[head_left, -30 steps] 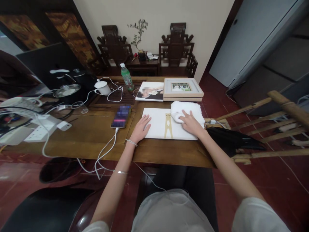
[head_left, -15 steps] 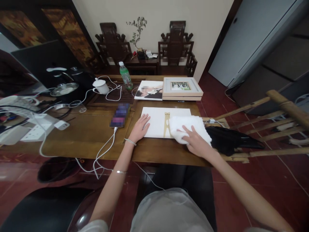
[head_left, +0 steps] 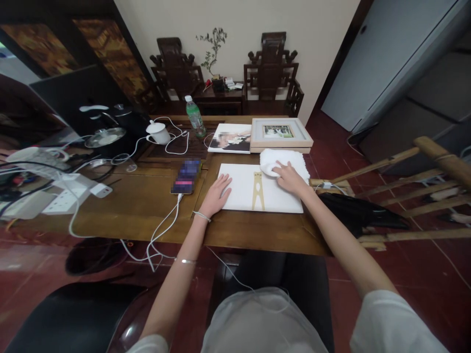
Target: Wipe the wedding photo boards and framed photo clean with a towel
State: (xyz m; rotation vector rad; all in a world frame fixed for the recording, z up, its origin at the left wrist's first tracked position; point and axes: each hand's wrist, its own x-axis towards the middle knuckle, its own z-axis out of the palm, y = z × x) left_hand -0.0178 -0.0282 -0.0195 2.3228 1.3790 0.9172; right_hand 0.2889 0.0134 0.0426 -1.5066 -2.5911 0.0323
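Between left hand (head_left: 217, 196) and right hand (head_left: 290, 179): white board (head_left: 241, 190), long axis left-right. Left flat on its left end; right, fingers spread, atop white cloth (head_left: 272, 158), far-right corner.

panel (head_left: 240, 190) on table (head_left: 243, 234) | cloth (head_left: 268, 160) over its far-right corner | phone (head_left: 186, 176) left | framed picture (head_left: 278, 132) behind

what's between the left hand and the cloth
In the head view, bare white board and a gold A-shaped piece lie between left hand and cloth.
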